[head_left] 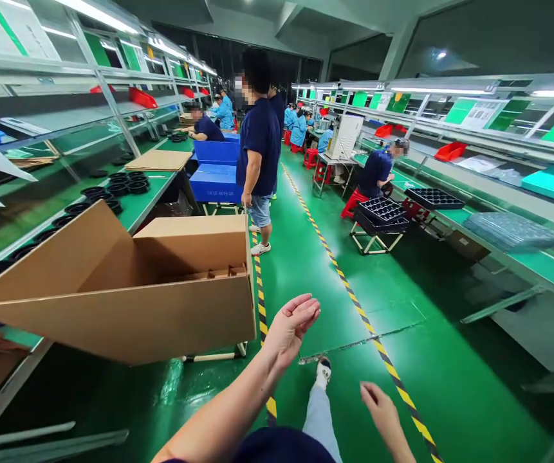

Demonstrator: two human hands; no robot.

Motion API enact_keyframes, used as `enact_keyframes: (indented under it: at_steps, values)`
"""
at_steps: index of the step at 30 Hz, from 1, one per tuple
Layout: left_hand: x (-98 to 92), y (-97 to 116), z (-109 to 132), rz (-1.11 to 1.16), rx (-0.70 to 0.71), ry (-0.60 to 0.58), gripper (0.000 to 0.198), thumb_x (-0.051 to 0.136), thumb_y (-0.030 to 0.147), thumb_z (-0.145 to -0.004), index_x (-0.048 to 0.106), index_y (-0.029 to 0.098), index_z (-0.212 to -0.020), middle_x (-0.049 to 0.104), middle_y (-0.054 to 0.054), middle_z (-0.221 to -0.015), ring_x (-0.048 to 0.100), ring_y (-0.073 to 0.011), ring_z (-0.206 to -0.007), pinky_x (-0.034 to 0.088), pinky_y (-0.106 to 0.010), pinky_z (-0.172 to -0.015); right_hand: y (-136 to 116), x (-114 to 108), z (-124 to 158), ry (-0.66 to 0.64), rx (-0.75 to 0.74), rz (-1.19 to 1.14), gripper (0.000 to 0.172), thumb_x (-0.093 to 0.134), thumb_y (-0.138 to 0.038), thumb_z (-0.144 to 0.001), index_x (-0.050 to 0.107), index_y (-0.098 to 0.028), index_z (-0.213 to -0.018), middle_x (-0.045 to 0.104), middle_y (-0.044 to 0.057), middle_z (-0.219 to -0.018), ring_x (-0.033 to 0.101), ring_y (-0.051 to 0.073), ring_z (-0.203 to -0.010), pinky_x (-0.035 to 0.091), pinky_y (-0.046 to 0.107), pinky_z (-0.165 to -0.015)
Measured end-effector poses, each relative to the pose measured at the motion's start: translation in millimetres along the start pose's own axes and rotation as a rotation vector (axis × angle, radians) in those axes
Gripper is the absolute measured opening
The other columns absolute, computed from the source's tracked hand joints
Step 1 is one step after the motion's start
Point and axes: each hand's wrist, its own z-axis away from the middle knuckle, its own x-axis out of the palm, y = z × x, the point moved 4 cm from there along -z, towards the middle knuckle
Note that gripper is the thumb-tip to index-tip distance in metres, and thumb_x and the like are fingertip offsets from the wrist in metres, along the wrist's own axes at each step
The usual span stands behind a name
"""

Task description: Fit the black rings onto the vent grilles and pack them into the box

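My left hand (291,328) hangs over the green floor, to the right of a large open cardboard box (127,328) and apart from it. Its fingers are pressed together and loosely bent, and nothing shows in them. Lower down, my right hand (381,411) is loosely curled with nothing visible in it, near the yellow-black floor tape (387,361). The box's flaps stand out, and cardboard dividers (219,273) show inside it. One of my feet, in a white shoe (323,372), is stretched forward on the floor.
A standing person (260,148) is ahead, beside blue bins (216,183). Black round parts (136,183) lie on the left bench (158,190). On the right, black trays (381,212) sit on a low stand near a seated person (376,170); bagged plastic (513,230) lies on the bench.
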Motion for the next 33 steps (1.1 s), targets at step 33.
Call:
enact_keyframes:
  at_steps: [33]
  values:
    - [202.0, 90, -428, -0.165, 0.713, 0.136, 0.043, 0.088, 0.023, -0.064, 0.066, 0.017, -0.101, 0.074, -0.007, -0.099, 0.070, -0.0202, -0.099, 0.055, -0.031, -0.093, -467, -3, -485, 0.248, -1.264, 0.025, 0.014, 0.057, -0.017, -0.096, 0.066, -0.022, -0.105, 0.074, 0.001, -0.095, 0.067, 0.014, -0.084, 0.036, 0.045, -0.111]
